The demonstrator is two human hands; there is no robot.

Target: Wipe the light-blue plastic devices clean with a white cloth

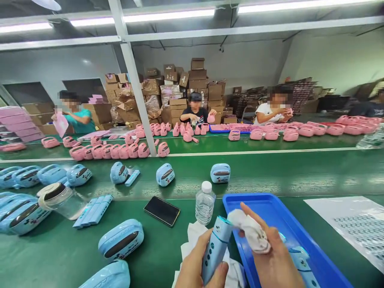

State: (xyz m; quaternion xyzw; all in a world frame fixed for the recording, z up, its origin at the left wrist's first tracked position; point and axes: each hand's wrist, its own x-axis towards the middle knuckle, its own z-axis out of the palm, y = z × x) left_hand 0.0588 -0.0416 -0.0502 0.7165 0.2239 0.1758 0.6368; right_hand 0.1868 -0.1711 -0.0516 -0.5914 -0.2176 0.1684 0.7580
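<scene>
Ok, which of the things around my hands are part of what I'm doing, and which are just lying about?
In use:
left hand
blue microphone toy
right hand
white cloth
blue tray

Lying about:
water bottle
black phone
blue case
sticker sheet

You've got bright, even light from long fluorescent tubes (169, 15) overhead, running w/ the ceiling beams; they blow out to pure white. Shadows are soft & short: a faint one sits under the water bottle (205, 203). The green table (270, 176) shows a mild sheen, and the dark phone (162, 211) screen reflects a dull grey. Wide-angle lens: straight lines bow toward the edges, esp. the beams and the table's far edge, & things at the left edge stretch. Your hands at the bottom are sharp enough, slightly soft. Faces in the back are blurred out. The far right corner looks smeared.
</scene>
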